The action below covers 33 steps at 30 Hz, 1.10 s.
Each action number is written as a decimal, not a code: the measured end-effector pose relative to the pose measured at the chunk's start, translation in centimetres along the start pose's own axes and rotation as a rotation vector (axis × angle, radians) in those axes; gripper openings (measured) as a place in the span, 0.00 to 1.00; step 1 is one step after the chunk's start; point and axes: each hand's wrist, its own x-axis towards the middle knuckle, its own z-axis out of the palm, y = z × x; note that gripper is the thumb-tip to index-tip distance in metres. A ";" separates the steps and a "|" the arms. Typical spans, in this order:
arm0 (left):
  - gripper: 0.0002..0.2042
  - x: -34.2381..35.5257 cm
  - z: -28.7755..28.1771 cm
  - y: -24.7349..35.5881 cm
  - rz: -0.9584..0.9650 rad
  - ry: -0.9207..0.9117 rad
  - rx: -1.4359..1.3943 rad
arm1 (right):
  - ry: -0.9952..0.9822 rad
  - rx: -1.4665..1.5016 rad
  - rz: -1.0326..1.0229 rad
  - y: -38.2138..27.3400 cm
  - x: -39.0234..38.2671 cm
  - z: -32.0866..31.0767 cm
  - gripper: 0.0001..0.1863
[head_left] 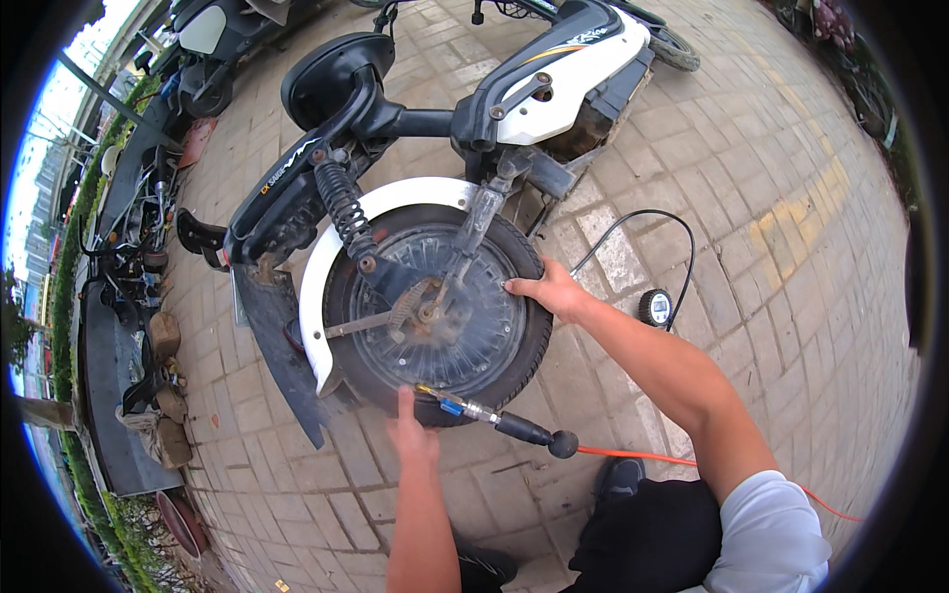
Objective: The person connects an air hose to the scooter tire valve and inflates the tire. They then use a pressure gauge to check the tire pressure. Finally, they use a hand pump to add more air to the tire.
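Head view, the only feed I've got on my end: the wheel [484,331] sits just about dead centre, part of a scooter [578,84] lying on its side. It's pretty grubby, with a dusty dark hub face, rust around the axle, a black tyre and a white fender [321,262] curving round from 12 to 8 o'clock.

Right hand [556,291] is on the tyre's 3 o'clock edge, thumb on the near side, fingers hidden behind, so I'd call that gripping. Left hand [411,435] is at the wheel's 6 to 7 o'clock, right by the brass tip of an air fitting [474,410]. It's blurry, so I can't tell if the fingers are clenched or loose.

Writing-wise, there's white and orange lettering on the black panel toward 10 o'clock, plus dark script on the body toward 1.

Spring shock [341,201] and metal bars cut across the wheel. Round black gauge [655,307] lies on the paving at 3 o'clock, orange hose [633,455] runs off toward 4, shoe [621,479] at 5, more scooters [213,49] toward 10.
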 end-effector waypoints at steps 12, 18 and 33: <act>0.28 0.1 -0.1 -0.4 0.022 -0.037 -0.020 | -0.026 0.010 -0.038 1.9 0.9 -0.6 0.53; 0.24 0.5 -1.1 -0.7 -0.036 -0.118 -0.070 | 0.053 0.324 0.074 5.3 -0.8 0.2 0.50; 0.23 1.8 -3.2 -2.6 -0.118 -0.227 -0.155 | -0.153 0.593 0.062 5.1 -3.2 0.6 0.34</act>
